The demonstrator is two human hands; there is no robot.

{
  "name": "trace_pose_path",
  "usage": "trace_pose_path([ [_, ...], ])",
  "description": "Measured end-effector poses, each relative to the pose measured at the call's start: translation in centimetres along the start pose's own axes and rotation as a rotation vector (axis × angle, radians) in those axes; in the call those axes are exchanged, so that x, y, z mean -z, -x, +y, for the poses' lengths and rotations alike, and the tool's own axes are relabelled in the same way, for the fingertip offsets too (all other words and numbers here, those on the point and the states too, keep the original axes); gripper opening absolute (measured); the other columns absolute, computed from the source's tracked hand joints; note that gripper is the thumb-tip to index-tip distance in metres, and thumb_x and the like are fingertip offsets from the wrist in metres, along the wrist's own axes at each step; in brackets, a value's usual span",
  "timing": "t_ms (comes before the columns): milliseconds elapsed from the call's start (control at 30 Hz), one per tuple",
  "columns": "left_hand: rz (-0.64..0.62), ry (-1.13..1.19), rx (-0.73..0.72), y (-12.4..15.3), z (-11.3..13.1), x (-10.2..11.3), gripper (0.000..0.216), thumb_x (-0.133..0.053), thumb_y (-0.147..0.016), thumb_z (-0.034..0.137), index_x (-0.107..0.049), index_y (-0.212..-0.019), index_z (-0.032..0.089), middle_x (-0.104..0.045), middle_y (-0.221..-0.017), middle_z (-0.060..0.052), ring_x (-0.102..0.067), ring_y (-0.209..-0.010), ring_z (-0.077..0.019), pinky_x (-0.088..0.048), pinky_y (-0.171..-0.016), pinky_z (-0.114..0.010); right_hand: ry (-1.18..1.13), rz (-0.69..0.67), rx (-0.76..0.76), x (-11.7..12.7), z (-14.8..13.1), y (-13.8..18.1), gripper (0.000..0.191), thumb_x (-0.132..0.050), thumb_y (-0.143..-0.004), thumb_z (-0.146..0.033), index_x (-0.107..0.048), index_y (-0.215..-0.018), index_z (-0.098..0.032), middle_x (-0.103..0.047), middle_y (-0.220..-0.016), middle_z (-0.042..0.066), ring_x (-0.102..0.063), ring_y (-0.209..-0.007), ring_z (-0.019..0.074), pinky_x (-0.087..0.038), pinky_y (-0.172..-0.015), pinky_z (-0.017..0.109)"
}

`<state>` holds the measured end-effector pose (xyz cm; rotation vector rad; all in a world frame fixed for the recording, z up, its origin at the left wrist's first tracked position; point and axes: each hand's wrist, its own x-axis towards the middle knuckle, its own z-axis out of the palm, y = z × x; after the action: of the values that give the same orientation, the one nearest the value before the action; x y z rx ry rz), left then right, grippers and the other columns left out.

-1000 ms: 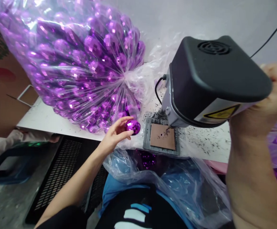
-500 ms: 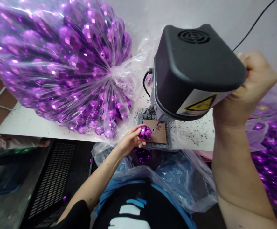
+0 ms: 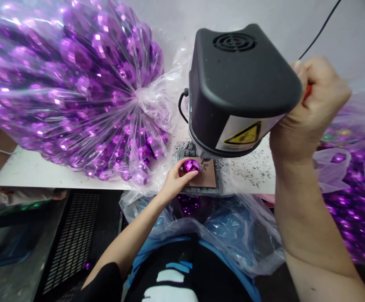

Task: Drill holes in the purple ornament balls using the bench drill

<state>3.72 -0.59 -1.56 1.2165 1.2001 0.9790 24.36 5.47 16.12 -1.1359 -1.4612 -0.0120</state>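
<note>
My left hand (image 3: 176, 181) pinches a faceted purple ball (image 3: 191, 165) and holds it on the brown pad (image 3: 208, 178) of a small bench drill, just under the machine's black head (image 3: 239, 79). My right hand (image 3: 314, 105) is raised at the right of the head, closed in a fist round the drill's lever, of which only a red tip shows. A large clear bag of purple balls (image 3: 69, 88) lies tied on the white table at the left.
Dark shavings are scattered on the white table (image 3: 28, 172) around the drill base. A clear plastic bag (image 3: 232, 235) hangs open over my lap. More bagged purple balls (image 3: 358, 201) sit at the right. A black grid crate (image 3: 75, 239) stands on the floor at left.
My left hand carried the purple ball from beside the big bag rightward onto the drill pad under the head. My right hand stayed closed on the lever.
</note>
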Motion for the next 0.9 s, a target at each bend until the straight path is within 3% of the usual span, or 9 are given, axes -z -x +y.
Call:
trace_pose_path([
  [67, 0.028, -0.110, -0.065, -0.4, -0.6, -0.4, 0.051, -0.077, -0.078, 0.041, -0.062, -0.123, 0.020, -0.070, -0.116, -0.006, -0.065, -0.104, -0.0209, -0.051, -0.091, -0.033, 0.010, -0.005, -0.019, 0.1, -0.3, 0.0, 0.064, -0.035, -0.085, -0.075, -0.022, -0.064, -0.016, -0.017, -0.064, -0.004, -0.019, -0.062, 0.0020, -0.019, -0.062, 0.023],
  [133, 0.038, -0.209, -0.104, -0.7, -0.9, -0.6, 0.049, -0.075, -0.081, 0.041, -0.062, -0.124, 0.021, -0.070, -0.118, -0.007, -0.064, -0.110, -0.0236, -0.047, -0.100, -0.038, -0.008, -0.002, -0.019, 0.1, -0.4, -0.1, 0.065, -0.036, -0.085, -0.076, -0.023, -0.064, -0.016, -0.017, -0.064, -0.004, -0.017, -0.062, 0.0021, -0.021, -0.062, 0.022],
  [333, 0.068, -0.473, -0.305, -0.8, -0.8, -1.3, 0.049, -0.076, -0.081, 0.040, -0.059, -0.124, 0.023, -0.066, -0.120, -0.008, -0.062, -0.110, -0.0257, -0.046, -0.098, -0.039, -0.028, -0.006, 0.005, 0.1, -0.2, -0.1, 0.063, -0.038, -0.087, -0.073, -0.026, -0.064, -0.016, -0.019, -0.064, -0.004, -0.020, -0.061, 0.0019, -0.024, -0.062, 0.021],
  [533, 0.131, -0.685, -0.375, -0.6, -0.6, -3.1, 0.045, -0.076, -0.080, 0.029, -0.058, -0.120, 0.019, -0.063, -0.121, -0.012, -0.055, -0.116, -0.0295, -0.039, -0.103, -0.045, -0.077, -0.004, 0.022, 0.0, 0.2, 0.1, 0.054, -0.043, -0.095, -0.055, -0.020, -0.064, -0.016, -0.018, -0.065, -0.003, -0.026, -0.061, 0.0012, -0.021, -0.061, 0.022],
  [633, 0.121, -0.691, -0.402, -0.5, -0.5, -3.8, 0.046, -0.073, -0.081, 0.025, -0.054, -0.122, 0.018, -0.061, -0.122, -0.012, -0.053, -0.119, -0.0292, -0.032, -0.111, -0.048, -0.109, 0.011, 0.022, -0.1, 0.3, 0.2, 0.052, -0.044, -0.096, -0.048, -0.018, -0.064, -0.016, -0.018, -0.065, -0.004, -0.027, -0.062, 0.0001, -0.020, -0.061, 0.023],
  [733, 0.114, -0.641, -0.374, -0.6, -0.6, -4.1, 0.044, -0.073, -0.083, 0.033, -0.054, -0.120, 0.020, -0.064, -0.116, -0.010, -0.055, -0.116, -0.0279, -0.026, -0.115, -0.051, -0.099, 0.039, 0.019, -0.3, 0.4, 0.3, 0.051, -0.044, -0.097, -0.045, -0.018, -0.065, -0.015, -0.019, -0.064, -0.004, -0.026, -0.062, -0.0009, -0.019, -0.063, 0.023],
  [900, 0.151, -0.607, -0.317, -1.0, -1.1, -4.5, 0.029, -0.069, -0.085, 0.032, -0.059, -0.110, 0.022, -0.066, -0.110, -0.008, -0.056, -0.112, -0.0280, -0.027, -0.115, -0.053, -0.068, 0.094, 0.029, -0.4, 0.7, 0.4, 0.047, -0.042, -0.095, -0.044, -0.031, -0.064, -0.011, -0.023, -0.063, -0.004, -0.025, -0.062, -0.0014, -0.017, -0.065, 0.025],
])
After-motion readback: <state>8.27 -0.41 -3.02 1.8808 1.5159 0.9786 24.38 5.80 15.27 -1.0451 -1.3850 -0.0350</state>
